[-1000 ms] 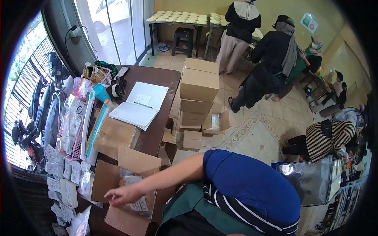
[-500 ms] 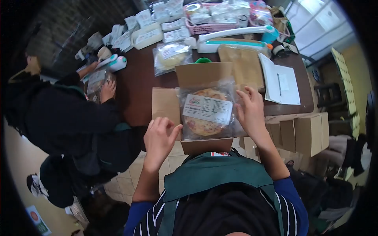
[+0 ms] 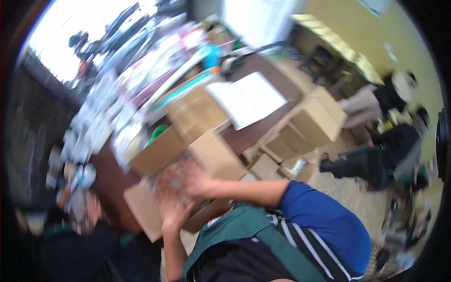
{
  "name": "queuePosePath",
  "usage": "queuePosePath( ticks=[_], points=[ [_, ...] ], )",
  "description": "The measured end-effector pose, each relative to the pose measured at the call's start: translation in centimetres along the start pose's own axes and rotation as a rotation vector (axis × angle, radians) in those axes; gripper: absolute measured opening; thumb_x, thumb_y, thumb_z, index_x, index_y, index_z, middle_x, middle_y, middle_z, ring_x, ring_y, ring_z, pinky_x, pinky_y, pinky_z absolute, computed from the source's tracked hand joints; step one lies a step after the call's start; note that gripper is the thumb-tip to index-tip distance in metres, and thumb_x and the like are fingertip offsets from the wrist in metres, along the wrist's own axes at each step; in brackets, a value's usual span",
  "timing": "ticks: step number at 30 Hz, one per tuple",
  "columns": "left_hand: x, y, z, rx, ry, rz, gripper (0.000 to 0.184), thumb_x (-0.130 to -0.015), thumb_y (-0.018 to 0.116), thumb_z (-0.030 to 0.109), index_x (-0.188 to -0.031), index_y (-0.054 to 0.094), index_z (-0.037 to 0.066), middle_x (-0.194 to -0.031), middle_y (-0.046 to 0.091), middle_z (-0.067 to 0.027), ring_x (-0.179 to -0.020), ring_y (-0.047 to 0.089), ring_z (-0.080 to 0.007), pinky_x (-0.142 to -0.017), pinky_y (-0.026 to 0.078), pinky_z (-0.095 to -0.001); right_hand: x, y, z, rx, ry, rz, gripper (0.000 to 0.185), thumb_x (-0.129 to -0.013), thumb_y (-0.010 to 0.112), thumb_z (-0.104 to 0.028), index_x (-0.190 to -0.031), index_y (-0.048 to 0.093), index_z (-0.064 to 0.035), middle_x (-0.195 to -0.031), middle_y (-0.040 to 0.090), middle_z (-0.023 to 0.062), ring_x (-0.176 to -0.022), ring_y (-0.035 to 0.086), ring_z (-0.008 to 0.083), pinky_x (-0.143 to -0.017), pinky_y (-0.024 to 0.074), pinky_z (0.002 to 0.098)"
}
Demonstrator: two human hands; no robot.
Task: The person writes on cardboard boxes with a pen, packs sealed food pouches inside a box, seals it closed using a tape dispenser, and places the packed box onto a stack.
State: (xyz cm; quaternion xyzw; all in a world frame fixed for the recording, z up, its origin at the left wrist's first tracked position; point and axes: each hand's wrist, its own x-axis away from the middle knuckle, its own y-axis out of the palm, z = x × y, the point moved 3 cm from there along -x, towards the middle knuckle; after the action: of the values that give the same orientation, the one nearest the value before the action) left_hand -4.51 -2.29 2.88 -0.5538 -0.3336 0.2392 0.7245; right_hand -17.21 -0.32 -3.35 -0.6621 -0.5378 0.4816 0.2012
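A cardboard box (image 3: 143, 214) stands before me with its flaps raised. Inside it, both my hands reach over the plastic-wrapped package, which they largely cover. My left hand (image 3: 174, 202) lies over the package, its fingers stretched out and blurred. Close beside it, touching or nearly so, my right hand (image 3: 195, 181) also rests with fingers extended over the package. Motion blur hides exactly where the fingertips touch.
An open notebook (image 3: 249, 101) and brown cardboard (image 3: 195, 113) lie on the dark table (image 3: 263, 70) beyond the box. Plastic packets (image 3: 94, 127) crowd the far left. Folded boxes (image 3: 305, 127) stand right of the table. A co-worker's hand (image 3: 94, 209) is at the left.
My view has turned to the right. My hands have come together from the box's two sides onto the package, which showed plainly before. The right-hand flap now stands out.
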Motion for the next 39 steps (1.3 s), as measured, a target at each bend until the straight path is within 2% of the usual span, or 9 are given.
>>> queuePosePath(
  ticks=[10, 16, 19, 21, 29, 31, 32, 34, 39],
  points=[
    [0.1, -0.9, 0.0, -0.036, -0.013, 0.005, 0.119, -0.066, 0.069, 0.060, -0.145, 0.006, -0.004, -0.153, 0.005, -0.0196, -0.143, 0.000, -0.0337, -0.113, 0.007, -0.0495, -2.0, -4.6, -1.9, -0.061, 0.157, -0.257, 0.064, -0.088, 0.052, -0.043, -0.141, 0.034, -0.0107, -0.144, 0.024, 0.0294, -0.131, 0.017, 0.0565, -0.108, 0.0125, 0.0619],
    [0.9, 0.1, 0.8, 0.023, 0.092, 0.066, 0.109, -0.073, 0.061, 0.063, -0.147, 0.008, 0.003, -0.154, 0.001, -0.0203, -0.143, -0.002, -0.0350, -0.112, 0.004, -0.0528, -0.9, -5.9, -1.8, 0.029, -0.190, -0.312, 0.107, -0.057, 0.081, -0.039, -0.134, 0.028, 0.0120, -0.134, 0.032, 0.0325, -0.131, 0.021, 0.0525, -0.108, 0.0218, 0.0567],
    [1.1, -1.2, 1.4, 0.024, -0.014, -0.117, 0.106, -0.078, 0.054, 0.066, -0.147, 0.005, 0.002, -0.153, -0.003, -0.0210, -0.142, -0.006, -0.0353, -0.112, 0.004, -0.0532, -2.1, -8.2, -1.0, 0.119, -0.038, -0.698, 0.085, -0.071, 0.075, -0.030, -0.133, 0.032, 0.0108, -0.138, 0.030, 0.0337, -0.130, 0.028, 0.0485, -0.110, 0.0246, 0.0460],
    [2.4, -2.3, 1.9, 0.015, -0.115, -0.130, 0.104, -0.079, 0.054, 0.065, -0.147, 0.005, 0.002, -0.153, -0.001, -0.0217, -0.142, -0.003, -0.0363, -0.112, 0.005, -0.0529, -2.3, -10.0, -1.1, -0.218, 0.210, -0.430, 0.069, -0.083, 0.065, -0.027, -0.135, 0.033, 0.0044, -0.141, 0.027, 0.0335, -0.132, 0.025, 0.0493, -0.109, 0.0260, 0.0473],
    [4.8, -2.0, 0.8, 0.096, -0.144, 0.125, 0.092, -0.083, 0.055, 0.057, -0.147, 0.013, 0.006, -0.152, 0.008, -0.0225, -0.141, 0.007, -0.0402, -0.112, 0.012, -0.0526, -4.4, -10.1, -2.8, 0.025, 0.072, -0.621, 0.060, -0.090, 0.057, -0.027, -0.140, 0.032, -0.0053, -0.145, 0.023, 0.0279, -0.133, 0.021, 0.0502, -0.109, 0.0226, 0.0525],
    [6.9, -4.1, -0.2, 0.327, -0.142, 0.371, 0.083, -0.084, 0.059, 0.049, -0.145, 0.023, 0.007, -0.150, 0.019, -0.0227, -0.139, 0.015, -0.0402, -0.111, 0.015, -0.0505, -4.3, -11.6, -2.9, 0.103, -0.035, -0.385, 0.060, -0.089, 0.056, -0.033, -0.140, 0.035, -0.0078, -0.148, 0.022, 0.0230, -0.135, 0.018, 0.0488, -0.109, 0.0173, 0.0584],
    [8.1, -6.0, -0.9, 0.236, -0.160, 0.667, 0.055, -0.087, 0.061, 0.038, -0.127, 0.049, 0.003, -0.130, 0.048, -0.0224, -0.121, 0.047, -0.0346, -0.100, 0.037, -0.0430, -4.3, -11.4, -2.5, 0.088, -0.072, -0.392, 0.060, -0.089, 0.056, -0.033, -0.140, 0.035, -0.0078, -0.148, 0.022, 0.0230, -0.135, 0.018, 0.0488, -0.109, 0.0173, 0.0584],
    [10.6, -5.8, -3.9, 0.423, -0.400, 0.763, 0.043, -0.088, 0.059, 0.037, -0.115, 0.056, 0.003, -0.115, 0.057, -0.0180, -0.107, 0.054, -0.0301, -0.090, 0.042, -0.0396, -3.7, -11.0, -0.5, 0.115, 0.214, -0.451, 0.059, -0.091, 0.054, -0.034, -0.141, 0.034, -0.0098, -0.151, 0.018, 0.0198, -0.137, 0.013, 0.0459, -0.111, 0.0098, 0.0565],
    [15.4, 3.2, -10.8, 1.070, -0.837, 0.646, 0.028, -0.091, 0.053, 0.027, -0.081, 0.065, 0.004, -0.066, 0.064, -0.0052, -0.059, 0.059, -0.0156, -0.059, 0.046, -0.0323, -2.4, -9.7, 1.6, 0.026, 0.178, -0.416, 0.060, -0.092, 0.051, -0.031, -0.144, 0.027, -0.0100, -0.153, 0.012, 0.0191, -0.140, 0.007, 0.0424, -0.112, 0.0031, 0.0535]
  ],
)
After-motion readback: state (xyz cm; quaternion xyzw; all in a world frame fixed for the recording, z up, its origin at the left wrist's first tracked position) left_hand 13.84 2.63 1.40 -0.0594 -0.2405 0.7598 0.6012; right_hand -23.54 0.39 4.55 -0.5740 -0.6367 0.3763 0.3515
